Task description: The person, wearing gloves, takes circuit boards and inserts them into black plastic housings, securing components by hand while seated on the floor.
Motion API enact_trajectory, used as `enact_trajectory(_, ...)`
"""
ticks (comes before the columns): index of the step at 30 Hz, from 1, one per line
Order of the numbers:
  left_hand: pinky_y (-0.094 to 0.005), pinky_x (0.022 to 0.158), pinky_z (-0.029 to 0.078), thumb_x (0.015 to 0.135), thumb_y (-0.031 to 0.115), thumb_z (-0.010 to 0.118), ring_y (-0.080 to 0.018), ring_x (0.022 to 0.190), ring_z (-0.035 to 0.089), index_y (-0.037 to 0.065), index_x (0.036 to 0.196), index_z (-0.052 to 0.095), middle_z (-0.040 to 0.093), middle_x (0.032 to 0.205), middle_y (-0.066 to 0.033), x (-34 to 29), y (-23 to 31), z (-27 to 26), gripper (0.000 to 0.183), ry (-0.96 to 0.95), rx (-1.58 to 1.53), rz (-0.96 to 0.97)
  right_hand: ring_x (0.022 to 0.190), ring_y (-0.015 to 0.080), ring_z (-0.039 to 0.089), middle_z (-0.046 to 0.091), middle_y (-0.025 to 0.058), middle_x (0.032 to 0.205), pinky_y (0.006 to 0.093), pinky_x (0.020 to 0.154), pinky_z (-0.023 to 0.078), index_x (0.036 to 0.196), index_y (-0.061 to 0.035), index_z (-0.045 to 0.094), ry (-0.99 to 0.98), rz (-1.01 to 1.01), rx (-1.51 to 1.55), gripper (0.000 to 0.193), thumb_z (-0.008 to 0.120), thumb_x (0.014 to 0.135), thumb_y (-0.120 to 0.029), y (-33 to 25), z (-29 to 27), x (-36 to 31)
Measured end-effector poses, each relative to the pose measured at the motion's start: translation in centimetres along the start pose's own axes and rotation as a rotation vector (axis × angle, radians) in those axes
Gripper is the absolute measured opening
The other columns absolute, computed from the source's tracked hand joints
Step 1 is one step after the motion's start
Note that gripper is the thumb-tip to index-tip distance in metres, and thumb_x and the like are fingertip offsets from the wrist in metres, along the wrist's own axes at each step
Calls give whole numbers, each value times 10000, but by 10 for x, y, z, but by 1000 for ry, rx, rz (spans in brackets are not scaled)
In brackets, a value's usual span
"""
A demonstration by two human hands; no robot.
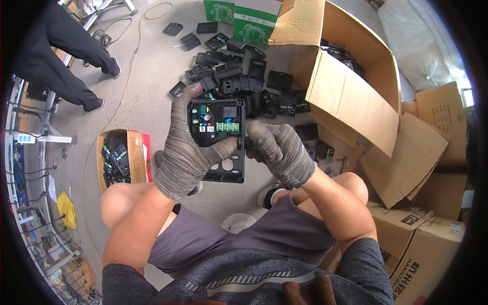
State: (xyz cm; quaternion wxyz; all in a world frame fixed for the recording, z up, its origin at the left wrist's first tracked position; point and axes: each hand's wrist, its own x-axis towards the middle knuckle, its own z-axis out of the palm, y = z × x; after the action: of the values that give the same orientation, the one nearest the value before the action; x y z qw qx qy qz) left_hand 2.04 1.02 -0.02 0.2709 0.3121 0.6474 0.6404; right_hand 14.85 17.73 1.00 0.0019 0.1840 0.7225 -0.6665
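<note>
My left hand (189,145), in a grey knitted glove with bare fingertips, grips a black plastic housing (216,172) in front of me. Inside its upper half sits a circuit board (209,113) with a green terminal block (228,126) and small components. The left thumb presses across the housing's middle. My right hand (279,150), gloved the same way, is closed in a fist against the housing's right edge. Something dark shows at its fingers, but its kind is hidden.
Beyond my hands, many black housings (229,69) lie heaped on the floor. An open cardboard box (351,86) stands right of them, a green box (256,23) behind. A small carton (136,157) of circuit boards stands by my left knee. Another person's legs (68,56) are at far left.
</note>
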Motion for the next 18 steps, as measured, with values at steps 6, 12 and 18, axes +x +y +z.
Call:
enact_trajectory(6,-340,975,541,760,130,879,-199,1120,613,133,1537,225,561,1269,-122,3,0,-5,1016,33,-76,-28,781,167,665,658,90,946,309,677,544,1215,-11,566,46,-449,-209,354,719,925,-144,-3,-11,-1)
enact_trajectory(12,-341,964,547,760,134,880,-203,1112,618,136,1538,226,564,1263,-124,2,2,-1,1016,35,-105,-3,735,305,677,637,152,794,375,628,525,1078,-11,627,-26,-355,-402,207,675,925,-141,-12,-11,-4)
enact_trajectory(18,-344,952,555,750,141,890,-200,1102,622,137,1537,230,570,1253,-119,3,-5,-5,1027,16,-43,6,711,275,675,624,139,735,369,659,531,1062,-5,637,11,-233,-158,199,644,954,-172,-6,-4,-1)
